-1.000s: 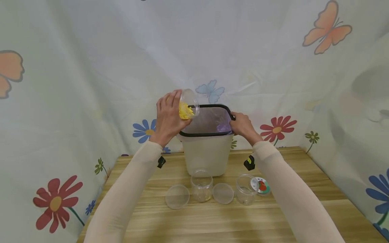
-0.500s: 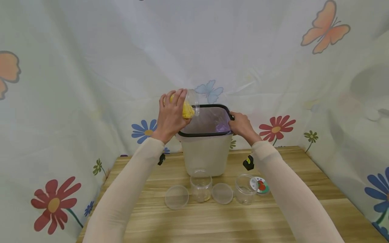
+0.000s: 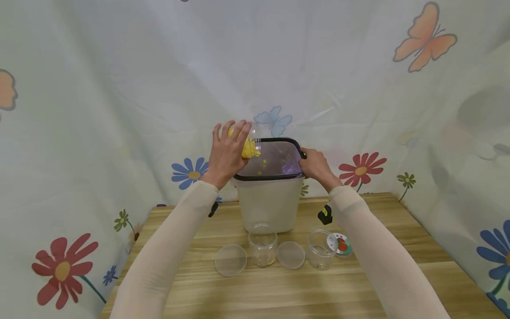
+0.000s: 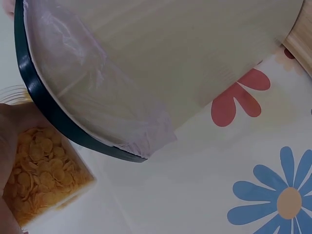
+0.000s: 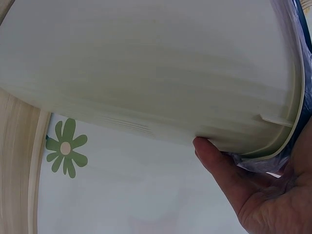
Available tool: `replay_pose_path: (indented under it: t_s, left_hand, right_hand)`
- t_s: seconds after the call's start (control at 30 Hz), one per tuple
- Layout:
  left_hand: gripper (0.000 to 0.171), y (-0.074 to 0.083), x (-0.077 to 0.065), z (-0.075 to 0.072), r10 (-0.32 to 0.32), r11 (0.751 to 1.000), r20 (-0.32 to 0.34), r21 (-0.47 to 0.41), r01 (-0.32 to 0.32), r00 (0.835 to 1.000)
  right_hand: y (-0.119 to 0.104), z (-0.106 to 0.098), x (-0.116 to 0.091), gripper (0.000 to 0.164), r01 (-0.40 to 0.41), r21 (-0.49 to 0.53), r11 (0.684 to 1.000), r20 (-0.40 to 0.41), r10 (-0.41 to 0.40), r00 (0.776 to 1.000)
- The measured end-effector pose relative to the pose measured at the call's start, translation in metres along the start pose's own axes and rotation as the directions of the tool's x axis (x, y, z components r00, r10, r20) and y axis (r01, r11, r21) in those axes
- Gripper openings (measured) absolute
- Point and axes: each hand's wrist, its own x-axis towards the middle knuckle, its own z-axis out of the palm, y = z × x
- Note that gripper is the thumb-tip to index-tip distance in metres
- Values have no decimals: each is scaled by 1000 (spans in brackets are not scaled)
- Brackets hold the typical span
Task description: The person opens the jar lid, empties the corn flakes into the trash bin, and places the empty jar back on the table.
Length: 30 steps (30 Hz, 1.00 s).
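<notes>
My left hand (image 3: 227,155) grips a clear plastic jar (image 3: 255,132) of yellow flakes (image 3: 250,149), tilted mouth-down over a pale trash bin (image 3: 268,204). Loose flakes are in the air below its mouth, inside the bin's opening. The left wrist view shows the flakes (image 4: 44,170) through the jar's wall, beside the dark rim (image 4: 41,97) and the pale liner bag (image 4: 83,73). On the bin's right side, my right hand (image 3: 316,166) holds the rim, thumb outside against the wall, as the right wrist view (image 5: 243,195) shows. The bottom of the bin is hidden.
In front of the bin on the wooden table (image 3: 247,297) stand two clear jars, one in the middle (image 3: 263,248) and another to the right (image 3: 320,250). Two translucent lids (image 3: 231,260) lie near them. A round lid with a tomato picture (image 3: 342,244) lies at the right.
The jar in my left hand has tipped further down and moved slightly right. Flakes have begun dropping from it into the bin. My right hand stays on the rim.
</notes>
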Motion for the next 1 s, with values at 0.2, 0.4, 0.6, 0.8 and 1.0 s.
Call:
replay_pose_path:
  t_s: [0.2,0.4,0.6,0.8,1.0]
  left_hand:
    - [96,2,1,-1,18,999,5,31,-19,1000]
    - [96,3,1,0,22,998,29,50,-24,999]
    - [95,4,0,2,34,997,39,72,-36,999]
    - [93,4,-1,2,53,993,31,107,-56,998]
    - [88,4,-1,3,67,989,31,129,-70,997]
  right_hand:
    - [1,0,0,59,3,-12,1000,-10,-3,1000]
    - [2,-1,0,59,2,-10,1000,-4,-2,1000]
    - [2,-1,-1,59,3,-6,1000,-1,-3,1000]
    - [1,-1,-1,59,5,-8,1000,3,-5,1000]
    - [2,-1,0,59,2,-11,1000,-2,-2,1000]
